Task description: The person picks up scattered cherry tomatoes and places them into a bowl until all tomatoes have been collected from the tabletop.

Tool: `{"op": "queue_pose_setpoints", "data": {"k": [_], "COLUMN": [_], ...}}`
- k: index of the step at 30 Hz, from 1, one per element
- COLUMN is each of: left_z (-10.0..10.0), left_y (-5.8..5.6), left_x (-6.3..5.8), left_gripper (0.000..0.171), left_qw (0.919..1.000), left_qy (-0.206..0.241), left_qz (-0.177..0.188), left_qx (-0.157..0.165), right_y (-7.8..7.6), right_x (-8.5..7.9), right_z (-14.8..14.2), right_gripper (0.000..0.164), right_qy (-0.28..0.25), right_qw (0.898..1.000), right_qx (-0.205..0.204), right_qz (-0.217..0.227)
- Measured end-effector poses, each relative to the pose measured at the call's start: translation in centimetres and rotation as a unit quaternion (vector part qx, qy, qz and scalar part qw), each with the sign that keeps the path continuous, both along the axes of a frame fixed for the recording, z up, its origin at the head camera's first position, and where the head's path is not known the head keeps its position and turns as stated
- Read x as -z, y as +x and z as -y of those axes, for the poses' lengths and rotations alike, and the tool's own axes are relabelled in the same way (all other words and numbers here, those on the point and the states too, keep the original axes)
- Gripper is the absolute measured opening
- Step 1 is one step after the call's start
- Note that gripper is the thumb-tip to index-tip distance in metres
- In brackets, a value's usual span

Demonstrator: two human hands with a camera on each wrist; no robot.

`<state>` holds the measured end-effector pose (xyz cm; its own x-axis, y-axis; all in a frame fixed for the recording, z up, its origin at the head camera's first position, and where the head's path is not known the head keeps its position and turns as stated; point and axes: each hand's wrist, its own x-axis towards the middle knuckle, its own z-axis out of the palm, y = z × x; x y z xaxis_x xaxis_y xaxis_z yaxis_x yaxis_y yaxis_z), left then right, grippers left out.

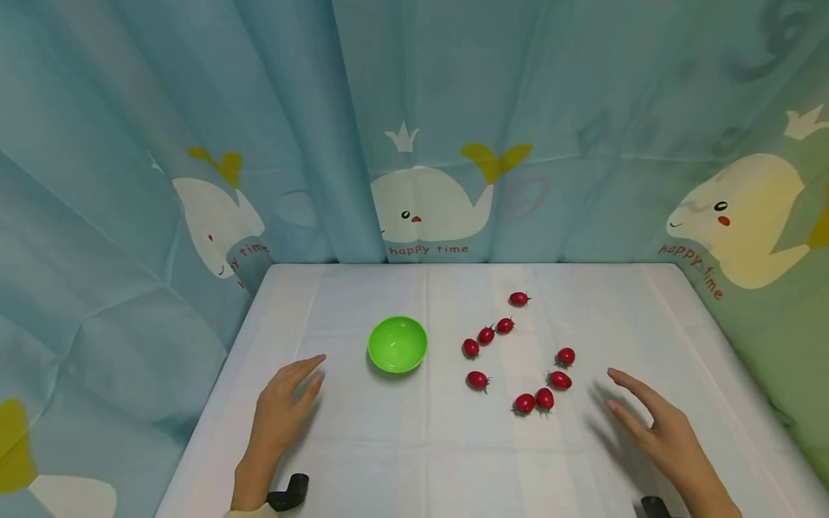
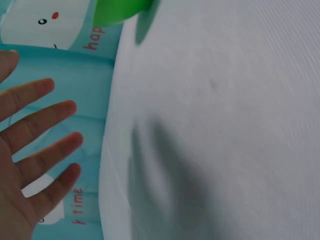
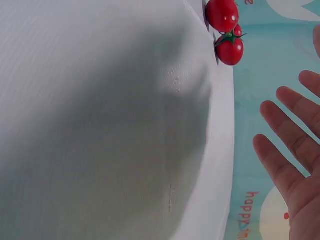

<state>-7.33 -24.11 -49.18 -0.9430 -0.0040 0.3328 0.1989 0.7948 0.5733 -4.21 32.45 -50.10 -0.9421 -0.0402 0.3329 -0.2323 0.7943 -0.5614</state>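
Observation:
A bright green bowl (image 1: 398,345) stands on the left half of the white table, and its inside shows nothing in it. Several red cherry tomatoes (image 1: 478,380) with green stems lie scattered to the right of the bowl. My left hand (image 1: 282,407) hovers left of the bowl, fingers spread and holding nothing; the left wrist view shows its palm and part of the bowl (image 2: 120,9). Over the table's right side, my right hand (image 1: 659,429) is apart from the nearest tomatoes, its fingers extended. Some tomatoes (image 3: 222,15) appear beyond it in the right wrist view.
A white cloth covers the table (image 1: 427,460). Behind and beside it hangs a blue-green curtain (image 1: 440,86) printed with whales and lettering. Each wrist wears a black strap-on device (image 1: 296,489). Both hands cast shadows on the cloth.

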Motion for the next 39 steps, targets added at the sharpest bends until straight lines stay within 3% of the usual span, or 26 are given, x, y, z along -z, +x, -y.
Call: {"op": "queue_pose_setpoints", "data": {"k": [9,21,28,34,39], "left_z": [-1.1,-2.8,-3.3,-4.0,-5.3], "left_y": [-0.8,-2.7,-3.2,-4.1,-5.0], "left_x": [0.0,0.7,1.2,1.6,2.2], "left_gripper": [0.037,0.041,0.043,0.045,0.045], "left_qw": [0.9975,0.9869,0.9738,0.9511,0.9367], "left_qy": [0.062,0.126,0.178,0.26,0.302], "left_qz": [0.033,0.101,0.141,0.164,0.175], "left_qx": [0.003,0.005,0.001,0.025,0.023], "right_y": [-0.9,-2.2,-3.5,-4.6,-5.4], "right_x": [0.5,0.7,0.8,0.9,0.9], "right_z": [0.0,0.4,1.0,0.9,0.2], "right_gripper": [0.055,0.057,0.06,0.065,0.067], "right_qy": [-0.011,-0.03,-0.052,-0.048,-0.035], "right_qw": [1.0,0.999,0.997,0.995,0.993], "right_qx": [-0.017,-0.045,-0.062,-0.084,-0.11], "right_qz": [-0.007,-0.004,-0.011,-0.032,-0.041]}}
